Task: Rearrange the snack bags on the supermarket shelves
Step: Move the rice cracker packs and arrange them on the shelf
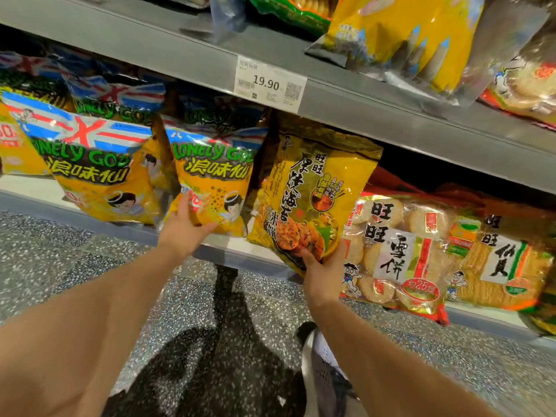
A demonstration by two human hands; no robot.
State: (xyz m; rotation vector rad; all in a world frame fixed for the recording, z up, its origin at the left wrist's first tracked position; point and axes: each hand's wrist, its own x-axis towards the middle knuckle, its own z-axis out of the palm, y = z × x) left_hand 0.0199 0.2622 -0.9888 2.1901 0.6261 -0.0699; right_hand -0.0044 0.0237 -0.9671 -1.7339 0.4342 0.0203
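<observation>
Hands (323, 269) on "LONELY GOD" bag (210, 182)

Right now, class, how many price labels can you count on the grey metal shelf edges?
1. The white paper price label reading 19.90 sits on the front edge of the grey metal upper shelf, above the yellow seaweed cracker bag. Others may lie outside the view.

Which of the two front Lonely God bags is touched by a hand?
The right Lonely God bag: the left hand holds its lower edge. The left one is untouched.
</observation>
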